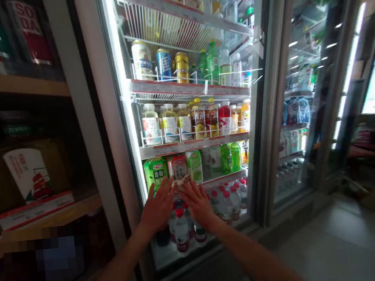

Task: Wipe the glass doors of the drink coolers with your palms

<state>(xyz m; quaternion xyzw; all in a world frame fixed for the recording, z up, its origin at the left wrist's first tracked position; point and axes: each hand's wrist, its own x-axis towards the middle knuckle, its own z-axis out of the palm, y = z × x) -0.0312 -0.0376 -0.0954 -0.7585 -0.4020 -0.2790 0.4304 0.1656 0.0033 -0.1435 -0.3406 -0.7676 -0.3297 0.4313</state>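
Note:
Both my hands reach out in front of a lit drinks fridge, side by side with fingertips close together. My left hand (159,206) has its fingers spread, in front of a green-labelled bottle (155,170). Fingers apart, my right hand (197,201) is just beside it. A small pale item (181,181) shows at the fingertips, in front of a red-labelled bottle (176,164); whether either hand touches it I cannot tell. Below the hands stands a clear bottle with a red cap (182,231). Tea bottles (170,123) line the shelf above.
Cans (182,66) and green bottles (213,60) fill a higher shelf. The fridge's metal frame (273,150) runs down its right side, with another glass-fronted fridge (293,134) beyond. On the left is a wooden shelf (88,207) with large bottles. Grey floor (336,236) shows at the lower right.

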